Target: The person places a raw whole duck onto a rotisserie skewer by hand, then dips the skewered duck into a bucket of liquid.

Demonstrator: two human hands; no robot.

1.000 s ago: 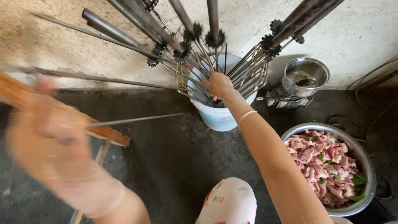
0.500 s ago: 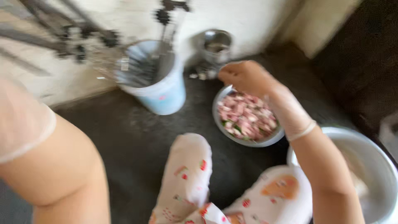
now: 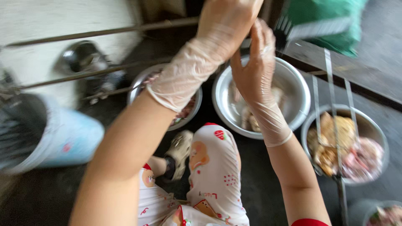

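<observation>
Fingers now meeting above steel bowl [image 3: 293,90], bucket [image 3: 63,138] shifted left

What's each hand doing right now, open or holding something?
Left hand: gloved, fingers curled shut near the top edge; what it grips cannot be told.
Right hand: gloved, fingers open and extended, pressed against the left hand.

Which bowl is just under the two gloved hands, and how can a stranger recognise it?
Find the white bucket at the left, then move right past the meat bowl. The steel bowl under the hands is widest, shiny and nearly empty, with only a few pale pieces.
</observation>
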